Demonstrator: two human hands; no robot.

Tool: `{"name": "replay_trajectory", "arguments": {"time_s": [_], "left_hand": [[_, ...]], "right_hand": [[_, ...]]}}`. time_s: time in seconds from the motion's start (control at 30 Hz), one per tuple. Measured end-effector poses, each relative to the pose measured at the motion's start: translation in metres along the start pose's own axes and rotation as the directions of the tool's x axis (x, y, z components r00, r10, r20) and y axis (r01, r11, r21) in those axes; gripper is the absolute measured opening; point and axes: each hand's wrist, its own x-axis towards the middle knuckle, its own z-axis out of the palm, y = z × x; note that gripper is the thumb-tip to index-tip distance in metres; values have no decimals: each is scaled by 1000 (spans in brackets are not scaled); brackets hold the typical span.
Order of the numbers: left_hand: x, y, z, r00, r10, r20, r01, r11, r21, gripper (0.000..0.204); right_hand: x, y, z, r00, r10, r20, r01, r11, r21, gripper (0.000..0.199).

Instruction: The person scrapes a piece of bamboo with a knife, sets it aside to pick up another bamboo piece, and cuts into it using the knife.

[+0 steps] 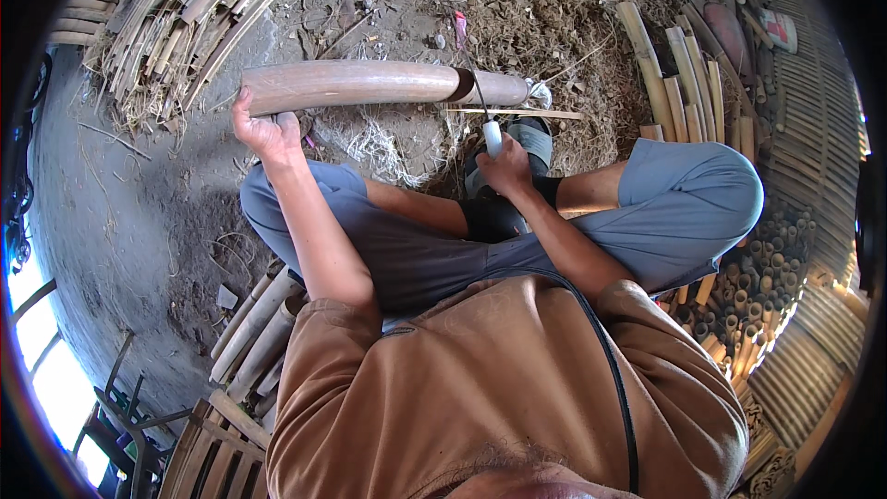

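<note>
A thick, pale brown bamboo pole [351, 85] lies crosswise in front of me. My left hand [268, 134] is closed around its left end, the thumb up against the cut face. Toward its right part a dark gap crosses the pole, and a shorter bamboo piece [502, 89] continues beyond it. My right hand [506, 166] grips the white handle of a thin-bladed hand tool [492, 137]. Its narrow dark blade runs up past the pole at the gap; whether it is a saw or a knife I cannot tell. A sandalled foot [531, 139] is beside the handle.
Split bamboo strips [185, 18] are heaped at the far left. Bamboo lengths [679, 74] lie at the right, with stacked bamboo tubes [748, 296] below them. Shavings and whitish fibres [379, 150] litter the dirt floor. A wooden slatted piece [217, 457] is at the lower left.
</note>
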Motion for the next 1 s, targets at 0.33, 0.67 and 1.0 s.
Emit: {"name": "replay_trajectory", "arguments": {"time_s": [0.33,0.67,1.0], "left_hand": [[1,0,-3,1000,2,-7,-2,1000,8,49],[-1,1,0,1000,-8,-12,8,1000,10,51],[-4,1,4,1000,1,7,-1,1000,18,51]], "right_hand": [[-2,0,1,998,-52,-39,53,998,20,48],[1,4,4,998,-59,8,59,998,-17,50],[1,3,3,999,-49,-4,49,999,-15,49]]}}
